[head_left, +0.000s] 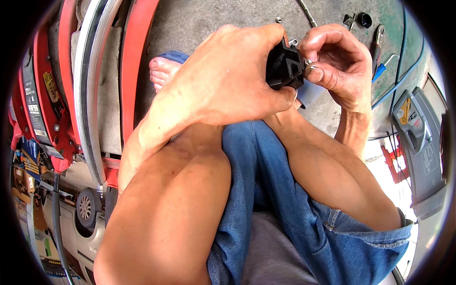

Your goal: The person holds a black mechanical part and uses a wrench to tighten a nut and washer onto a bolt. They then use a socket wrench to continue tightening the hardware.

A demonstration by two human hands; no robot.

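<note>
My left hand (228,76) is closed around a black plastic part (285,66), a blocky piece with ribs and raised edges, held up above my feet. Close against that part's right side, my right hand (344,61) pinches a small metal fitting (308,62) between thumb and forefinger. Its exact shape is mostly covered by the fingertips, and whether it sits in the black part I cannot tell. Another small shiny metal piece (293,42) shows in the gap between the hands.
On the concrete floor (190,23) ahead lie a metal rod tool (308,13), a small nut-like piece (278,20), a black ring-shaped cap (364,20), pliers (376,45) and a blue-handled pick (380,71). Red metal machinery (137,57) rises at left. A grey machine (418,123) stands right.
</note>
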